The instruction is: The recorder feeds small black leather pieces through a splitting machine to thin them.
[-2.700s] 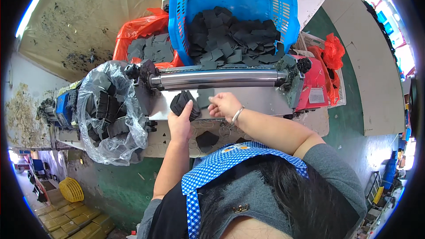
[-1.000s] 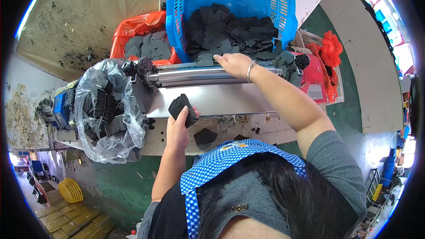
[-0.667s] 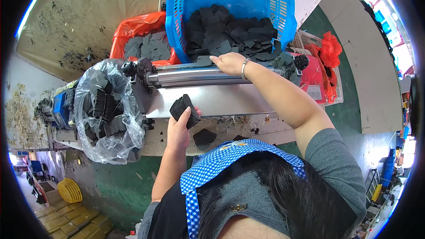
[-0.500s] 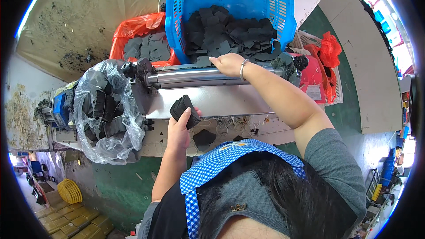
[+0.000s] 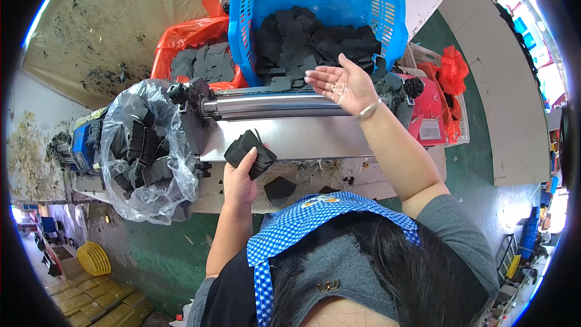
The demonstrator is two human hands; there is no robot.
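Observation:
My left hand (image 5: 239,180) grips a stack of black foam pieces (image 5: 250,153) over the grey metal plate (image 5: 315,137) of a machine. My right hand (image 5: 339,83) is open, palm up, fingers spread, above the shiny steel roller (image 5: 266,105) and just in front of the blue basket (image 5: 315,0). The basket is heaped with black foam pieces (image 5: 308,42). One loose black piece (image 5: 280,188) lies on the bench near my chest.
A clear plastic bag (image 5: 145,151) stuffed with black stacks sits left of the machine. A red bag (image 5: 193,54) with grey-black sheets stands behind it. A red box and red bag (image 5: 439,94) lie to the right. A yellow crate (image 5: 94,258) is on the floor.
My right hand has lifted off the roller and turned palm up near the basket. My left hand still holds the black stack in nearly the same spot.

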